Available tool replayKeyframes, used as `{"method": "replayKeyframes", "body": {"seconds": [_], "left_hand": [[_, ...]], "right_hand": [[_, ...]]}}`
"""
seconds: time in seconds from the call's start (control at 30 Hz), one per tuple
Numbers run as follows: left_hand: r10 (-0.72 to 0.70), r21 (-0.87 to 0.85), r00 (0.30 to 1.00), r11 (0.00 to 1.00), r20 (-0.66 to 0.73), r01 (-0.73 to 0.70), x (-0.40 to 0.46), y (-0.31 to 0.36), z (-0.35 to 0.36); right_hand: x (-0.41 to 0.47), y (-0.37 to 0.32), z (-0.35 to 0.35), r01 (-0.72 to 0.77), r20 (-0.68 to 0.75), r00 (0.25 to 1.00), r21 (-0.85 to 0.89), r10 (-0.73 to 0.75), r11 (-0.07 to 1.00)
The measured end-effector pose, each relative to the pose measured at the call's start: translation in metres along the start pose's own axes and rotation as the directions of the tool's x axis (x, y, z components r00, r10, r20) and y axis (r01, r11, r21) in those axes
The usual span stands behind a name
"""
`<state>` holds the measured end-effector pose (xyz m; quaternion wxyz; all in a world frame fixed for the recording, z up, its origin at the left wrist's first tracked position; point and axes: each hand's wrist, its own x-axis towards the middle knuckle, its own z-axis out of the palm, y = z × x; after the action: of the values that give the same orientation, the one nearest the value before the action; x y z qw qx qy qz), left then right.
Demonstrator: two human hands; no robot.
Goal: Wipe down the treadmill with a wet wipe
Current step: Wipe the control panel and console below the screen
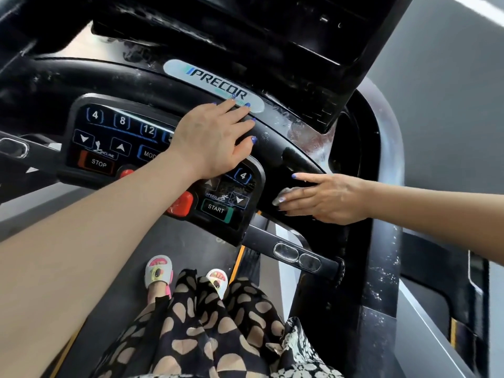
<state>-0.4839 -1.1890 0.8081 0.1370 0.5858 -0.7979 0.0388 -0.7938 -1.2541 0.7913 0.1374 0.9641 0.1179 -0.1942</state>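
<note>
Wet wipe (283, 196): a small crumpled white wad, seen only in part under the fingers of the right hand (324, 199), pressed against the black curved handrail (300, 159) of the treadmill console (163, 85). The right grip lies over the wipe with its fingers nearly straight and the index finger stretched out above it; whether any finger curls round the wad cannot be told, so it reads as a flat press, not a pinch. The left hand (212, 137) rests flat and spread on the console, its fingertips reaching the PRECOR badge (215, 83), holding nothing.

Handling, as judged: the wipe should be light, limp and damp, with no stiffness of its own. It will bunch, fold or slip out from under the fingers if dragged fast over the smooth plastic. It is best held under the flats of several fingers, with the pressure kept over its middle.

Orientation: bunched as it is, the wipe shows no clear long axis. Its visible edge pokes out beyond the fingertips of the right grip, toward the button panel (163, 165) with its START key (216, 208). The handrail under it runs as an arc, up and away from the right grip toward the left grip, so strokes would best follow that curve. Wet streaks show on the grey upright (387, 241), on the far side of the right grip from the panel.
</note>
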Motion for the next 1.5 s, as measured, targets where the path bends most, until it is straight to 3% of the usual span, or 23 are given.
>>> {"method": "replayKeyframes", "body": {"seconds": [0.4,0.47,0.57,0.7,0.87,1.0,1.1,1.2,1.4,1.5], "left_hand": [[0.003,-0.001,1.0,1.0,0.016,-0.003,-0.001,0.0,-0.002],[0.01,-0.009,1.0,1.0,0.017,-0.01,0.0,0.0,-0.002],[0.01,-0.01,1.0,1.0,0.017,-0.01,0.0,0.0,-0.003],[0.008,-0.018,1.0,1.0,0.023,-0.008,0.0,0.002,-0.005],[0.0,-0.012,0.999,1.0,0.049,0.001,0.0,0.002,-0.005],[0.017,-0.005,0.989,1.0,0.15,-0.017,0.002,0.0,-0.008],[0.073,-0.083,0.972,0.995,0.225,-0.056,0.004,-0.017,-0.014],[0.089,-0.092,0.968,0.993,0.235,-0.069,0.007,-0.046,-0.022],[0.085,-0.114,0.918,0.993,0.388,-0.044,0.012,-0.083,-0.028],[0.107,-0.123,0.908,0.99,0.404,-0.062,0.011,-0.088,-0.026]], "right_hand": [[0.005,-0.019,0.01,-0.019,0.012,1.0,0.027,0.018,0.999],[-0.015,-0.014,0.008,-0.062,-0.01,0.998,0.028,0.062,0.998],[-0.024,-0.014,0.005,-0.255,-0.055,0.964,0.075,0.259,0.964],[0.005,-0.037,0.006,-0.537,-0.104,0.818,0.211,0.565,0.817],[0.049,-0.043,-0.006,-0.679,-0.1,0.636,0.398,0.765,0.616],[0.059,-0.033,-0.019,-0.674,-0.029,0.564,0.562,0.825,0.48],[0.055,-0.023,-0.029,-0.598,0.052,0.518,0.735,0.854,0.319],[0.059,-0.016,-0.034,-0.545,0.04,0.46,0.801,0.887,0.246],[0.08,-0.01,-0.034,-0.497,-0.039,0.187,0.858,0.982,0.128],[0.085,0.0,-0.047,-0.537,-0.068,-0.012,0.842,0.998,0.051]]}}
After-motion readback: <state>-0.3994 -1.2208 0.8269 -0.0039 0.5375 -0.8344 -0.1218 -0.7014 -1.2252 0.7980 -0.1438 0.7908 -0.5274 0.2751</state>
